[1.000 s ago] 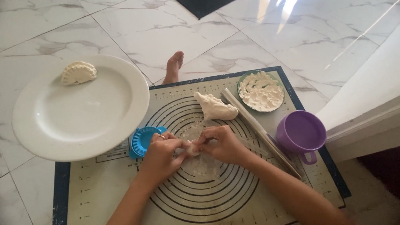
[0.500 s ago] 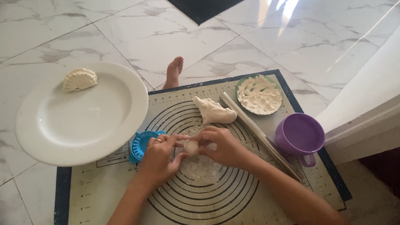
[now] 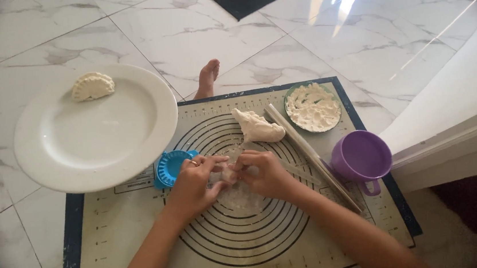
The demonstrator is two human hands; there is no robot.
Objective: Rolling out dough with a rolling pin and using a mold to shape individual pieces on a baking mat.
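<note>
Head view: the left hand (image 3: 192, 185) and right hand (image 3: 265, 173) meet over the mat (image 3: 144, 240), fingertips pinching a small dough piece (image 3: 229, 172) between them. Beyond, the plate (image 3: 107, 145) holds one dumpling (image 3: 92, 86); the bowl (image 3: 312, 107) holds flour.

The small piece of dough (image 3: 229, 172) pinched between the left hand (image 3: 192, 185) and right hand (image 3: 264, 174) is mostly covered by fingers; its shape cannot be told. Both forearms run off the bottom edge. The blue dumpling press (image 3: 170, 167) near the baking mat's (image 3: 146, 257) left edge is perhaps half hidden.
</note>
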